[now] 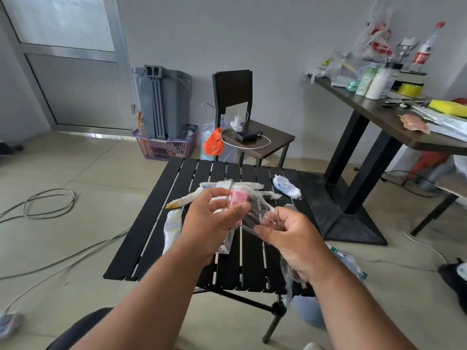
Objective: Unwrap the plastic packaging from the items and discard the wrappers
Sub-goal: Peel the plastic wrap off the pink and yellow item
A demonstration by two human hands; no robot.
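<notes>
The left hand [212, 223] pinches a pink item [237, 199]; the right hand [290, 238] grips clear wrap [257, 213] stretched off it, above the black table [177, 210].

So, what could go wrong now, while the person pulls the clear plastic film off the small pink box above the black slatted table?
1. The left hand pinches the small pink box only at its end, so a hard pull by the right hand on the clear plastic film may jerk it loose.
2. A dropped box could slip through the gaps of the black slatted table.
</notes>
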